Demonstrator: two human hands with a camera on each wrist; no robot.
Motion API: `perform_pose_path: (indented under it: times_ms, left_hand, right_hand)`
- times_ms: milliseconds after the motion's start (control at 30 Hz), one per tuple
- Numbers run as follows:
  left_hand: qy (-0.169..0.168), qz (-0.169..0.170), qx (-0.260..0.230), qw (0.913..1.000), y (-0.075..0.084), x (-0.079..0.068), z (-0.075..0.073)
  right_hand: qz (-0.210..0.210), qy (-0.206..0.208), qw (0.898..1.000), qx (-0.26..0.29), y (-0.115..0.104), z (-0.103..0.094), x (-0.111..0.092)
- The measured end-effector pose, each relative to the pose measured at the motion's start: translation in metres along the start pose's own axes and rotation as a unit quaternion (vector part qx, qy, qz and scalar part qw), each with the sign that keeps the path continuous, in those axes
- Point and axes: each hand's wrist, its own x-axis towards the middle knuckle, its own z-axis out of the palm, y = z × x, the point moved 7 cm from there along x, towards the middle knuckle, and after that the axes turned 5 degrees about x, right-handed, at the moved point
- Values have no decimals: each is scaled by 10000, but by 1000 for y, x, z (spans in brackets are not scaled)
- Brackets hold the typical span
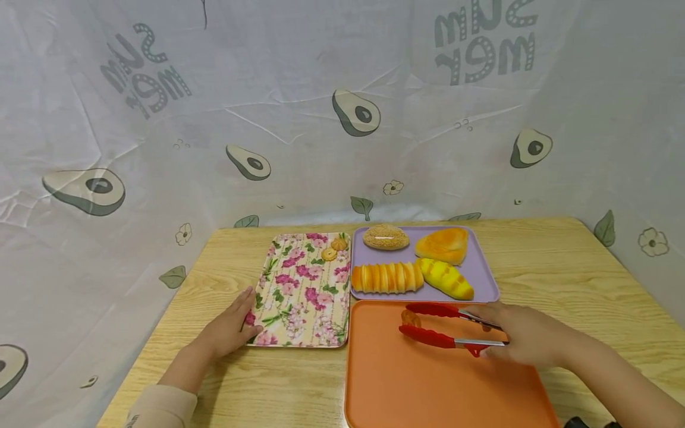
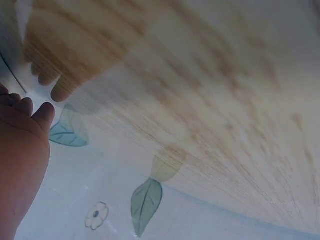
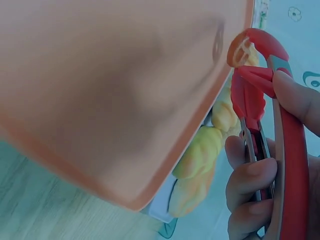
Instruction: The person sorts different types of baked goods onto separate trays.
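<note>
1. Three trays lie close together on a wooden table (image 1: 562, 267), in the middle and lower part of the head view.
2. At the lower left, the left hand (image 1: 227, 327) rests with relaxed, almost straight fingers on the table and touches the left edge of the flowered tray (image 1: 299, 309). It holds nothing.
3. On the far right corner of the flowered tray sit two small cookies (image 1: 334, 248), just beside each other.
4. Right of it, touching side by side, is the purple tray (image 1: 484, 279). It carries four breads: a round seeded bun (image 1: 385, 237) at the back left, a triangular orange bread (image 1: 443, 245) at the back right, a ridged loaf (image 1: 387, 277) in front left and a yellow bread (image 1: 446, 278) in front right.
5. Below the purple tray, in the lower centre, lies the orange tray (image 1: 428, 380).
6. At the lower right, the right hand (image 1: 521, 339) grips red tongs (image 1: 444, 326) by their metal handles, the fingers curled around them.
7. The tong tips are narrow and pinch a small orange pastry (image 1: 411, 318) over the back edge of the orange tray; whether it touches the tray I cannot tell.
</note>
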Motion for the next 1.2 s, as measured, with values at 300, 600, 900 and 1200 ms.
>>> perform_pose_path:
  times_ms: [300, 600, 900, 1200]
  left_hand:
    - [8, 7, 24, 10000, -1, 0, 1]
    - [16, -45, 46, 10000, 1, -1, -1]
    - [120, 52, 56, 9999, 2, 0, -2]
    - [38, -19, 33, 10000, 2, -1, -2]
  right_hand:
    - [203, -175, 9996, 41, 9, 8, -7]
    - [98, -148, 9998, 16, 14, 13, -9]
    - [-119, 115, 9995, 279, 9, -2, 4]
    - [592, 620, 9963, 101, -5, -14, 56]
